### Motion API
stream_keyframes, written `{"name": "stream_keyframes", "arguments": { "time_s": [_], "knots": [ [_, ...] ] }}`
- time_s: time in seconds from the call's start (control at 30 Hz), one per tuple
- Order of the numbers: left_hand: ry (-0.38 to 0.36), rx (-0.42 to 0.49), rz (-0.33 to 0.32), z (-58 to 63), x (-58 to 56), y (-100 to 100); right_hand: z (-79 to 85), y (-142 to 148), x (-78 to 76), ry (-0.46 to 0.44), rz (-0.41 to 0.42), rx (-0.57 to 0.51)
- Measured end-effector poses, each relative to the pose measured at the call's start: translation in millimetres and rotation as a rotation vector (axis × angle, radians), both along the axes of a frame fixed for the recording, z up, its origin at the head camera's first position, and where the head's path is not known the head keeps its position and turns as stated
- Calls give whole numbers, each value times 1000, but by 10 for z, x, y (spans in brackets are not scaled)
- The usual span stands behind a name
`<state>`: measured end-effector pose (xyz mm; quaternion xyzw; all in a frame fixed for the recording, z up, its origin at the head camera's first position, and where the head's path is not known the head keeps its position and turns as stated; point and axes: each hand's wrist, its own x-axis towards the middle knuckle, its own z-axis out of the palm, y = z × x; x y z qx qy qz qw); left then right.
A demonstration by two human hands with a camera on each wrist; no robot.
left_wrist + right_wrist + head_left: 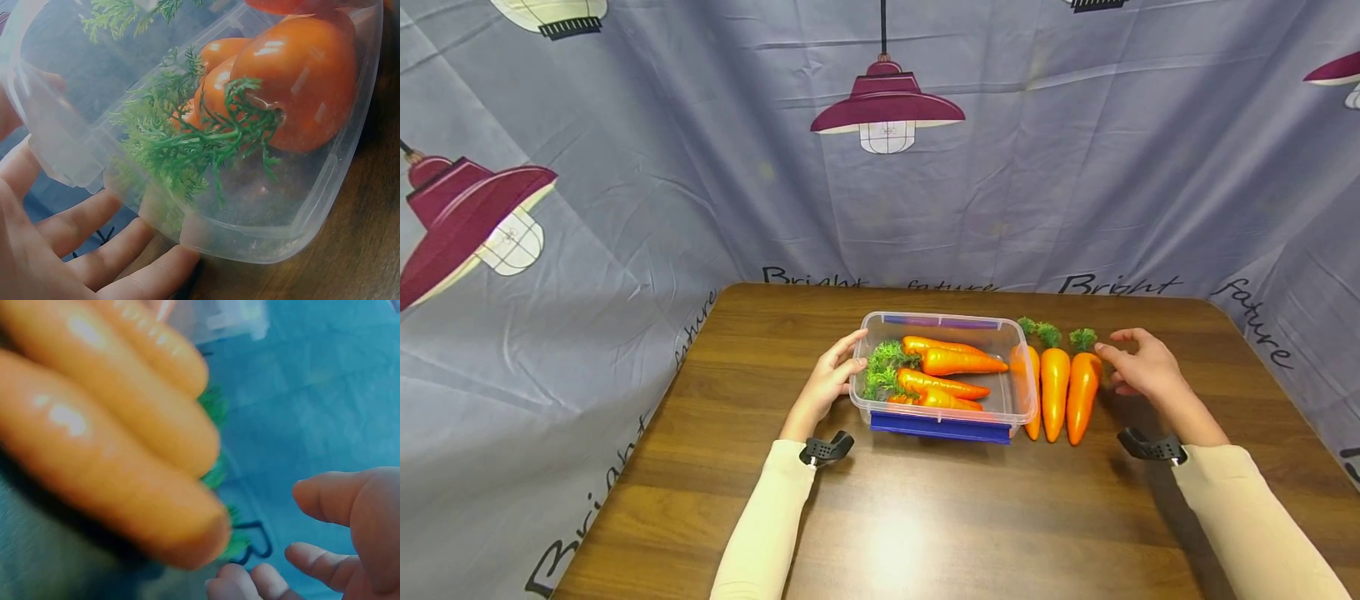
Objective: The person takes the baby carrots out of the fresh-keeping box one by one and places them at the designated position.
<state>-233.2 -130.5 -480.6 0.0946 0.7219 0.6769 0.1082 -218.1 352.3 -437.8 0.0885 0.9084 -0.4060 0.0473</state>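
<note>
A clear plastic box (943,425) with blue side clips holds several orange carrots (964,361) with feathery green tops (887,367) toward its left end. Against the box's left end, my left hand (829,383) lies with its fingertips at the wall and rim. In the left wrist view its fingers (94,219) are spread, fairly straight, along the outside of the clear plastic. Right of the box, three more carrots (1056,392) lie side by side, tops away from me. My right hand (1142,367) is by the top of the rightmost carrot (1082,400), thumb and fingers apart, nothing between them.
The box and loose carrots lie on a brown wooden table (970,517). Behind it hangs a grey-blue cloth (737,150) printed with lamps and lettering, which meets the table's back edge. Black bands (827,450) circle both wrists below the hands.
</note>
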Motion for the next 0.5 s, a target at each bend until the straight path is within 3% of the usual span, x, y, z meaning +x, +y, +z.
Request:
{"name": "stream_keyframes", "arguments": {
  "time_s": [0.23, 0.5],
  "knots": [
    [-6, 8, 1, -5, -12, -3, 283, -272, -18, 102, 133, 23],
    [9, 23, -1, -6, 0, 1, 569, -777, -18, 123, 294, 73]
  ]
}}
